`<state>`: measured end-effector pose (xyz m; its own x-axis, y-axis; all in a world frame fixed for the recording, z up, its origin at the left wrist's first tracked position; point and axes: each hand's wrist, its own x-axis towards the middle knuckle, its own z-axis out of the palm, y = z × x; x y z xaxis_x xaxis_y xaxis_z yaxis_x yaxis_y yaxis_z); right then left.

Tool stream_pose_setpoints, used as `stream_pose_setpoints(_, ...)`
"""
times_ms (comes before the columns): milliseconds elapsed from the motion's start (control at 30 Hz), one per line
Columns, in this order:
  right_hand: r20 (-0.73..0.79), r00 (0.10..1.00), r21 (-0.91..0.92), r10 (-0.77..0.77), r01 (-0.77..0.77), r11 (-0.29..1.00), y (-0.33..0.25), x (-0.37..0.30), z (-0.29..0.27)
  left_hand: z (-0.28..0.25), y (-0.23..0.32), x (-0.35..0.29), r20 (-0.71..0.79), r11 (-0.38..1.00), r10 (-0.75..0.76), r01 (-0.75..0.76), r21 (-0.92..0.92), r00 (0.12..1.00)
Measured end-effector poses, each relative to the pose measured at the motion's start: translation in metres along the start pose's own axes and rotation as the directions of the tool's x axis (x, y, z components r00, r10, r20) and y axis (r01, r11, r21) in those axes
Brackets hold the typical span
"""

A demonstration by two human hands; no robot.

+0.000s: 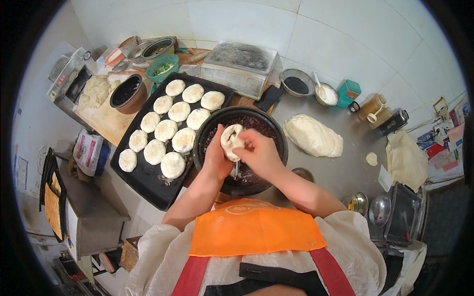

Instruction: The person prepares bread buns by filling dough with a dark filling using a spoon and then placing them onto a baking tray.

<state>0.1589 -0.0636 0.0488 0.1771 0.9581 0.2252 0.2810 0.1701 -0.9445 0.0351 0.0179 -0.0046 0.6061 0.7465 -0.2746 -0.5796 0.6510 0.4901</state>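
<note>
A partly gathered dough bun (230, 140) is between my two hands, above a dark round bowl (282, 148) of dark reddish filling (256, 124). My left hand (215, 155) cups the bun from its left side. The fingers of my right hand (257, 152) pinch its edge, and a fold shows in its top. Below my hands, a metal handle (237, 170) stands in the bowl. On the left, a black baking tray (148, 190) carries several round flattened buns (166, 129) in rows.
A big dough lump (313, 135) lies on the metal counter to the right, with a small dough piece (371, 159) beyond it. Behind are a scale (240, 61), a bowl of black seeds (297, 84) and a bowl of white powder (327, 94). A brown pot (129, 93) stands back left.
</note>
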Motion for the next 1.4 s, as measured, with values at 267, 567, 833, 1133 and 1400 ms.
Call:
stream_pose_setpoints(267, 0.234, 0.867, -0.321, -0.44, 0.496, 0.807, -0.014, 0.02, -0.032, 0.01, -0.002, -0.014, 0.152, 0.993, -0.12, 0.117, 0.03, 0.981)
stream_pose_setpoints(567, 0.193, 0.945, -0.175, -0.264, 0.298, 0.938, -0.025, 0.0, -0.042, 0.036, 0.009, -0.035, 0.138, 0.964, -0.161, 0.126, 0.233, 0.977)
stream_pose_setpoints(833, 0.133, 0.986, 0.023, -0.103, 0.101, 0.995, -0.018, -0.032, -0.048, 0.042, -0.031, -0.044, 0.234, 0.991, -0.123, 0.109, 0.072, 0.964)
stream_pose_setpoints(1133, -0.016, 0.968, -0.199, -0.251, 0.243, 0.949, -0.019, -0.07, -0.095, 0.08, -0.078, -0.038, 0.141, 0.958, -0.21, 0.174, 0.229, 0.967)
stream_pose_setpoints(1400, -0.063, 0.991, -0.151, -0.12, 0.109, 0.982, -0.004, -0.118, -0.169, 0.107, -0.139, -0.024, 0.1, 0.913, -0.371, 0.343, 0.221, 0.923)
